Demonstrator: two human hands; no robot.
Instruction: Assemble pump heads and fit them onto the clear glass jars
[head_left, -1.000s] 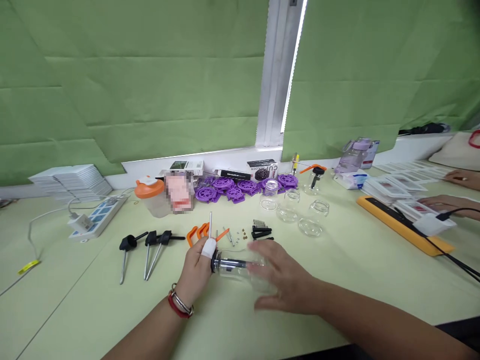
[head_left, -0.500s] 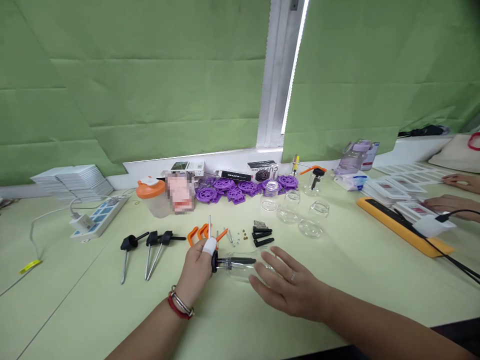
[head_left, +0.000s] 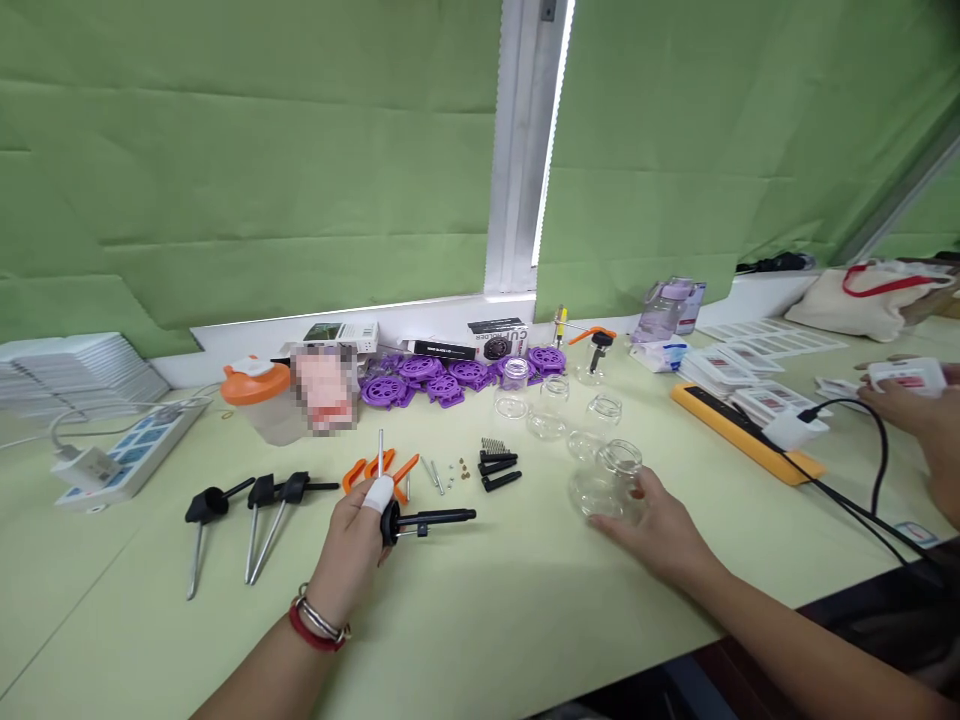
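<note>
My left hand (head_left: 358, 530) is closed around a black grinder mechanism (head_left: 439, 517), its black rod pointing right and a metal rod standing up by the thumb. At the right, my right hand (head_left: 660, 525) grips a clear glass jar (head_left: 611, 480), open end up, at the table. Three more glass jars stand behind it. Orange handles (head_left: 369, 468), small metal pins, a spring (head_left: 493, 446) and black rods (head_left: 500, 472) lie beyond my left hand. Several black parts with metal rods (head_left: 262, 492) rest at the left.
Purple parts (head_left: 442, 385) lie at the back beside boxes. An orange-lidded cup (head_left: 259, 400) and a power strip (head_left: 139, 450) are at the left. An orange strip (head_left: 742, 430) with cables lies right, near another person's hands (head_left: 911, 400). A lilac bottle (head_left: 664, 312) stands behind.
The glass jar has come off the black mechanism and moved right with my right hand, now upright. The view has shifted right. Another person's hand now lifts a white card-like item.
</note>
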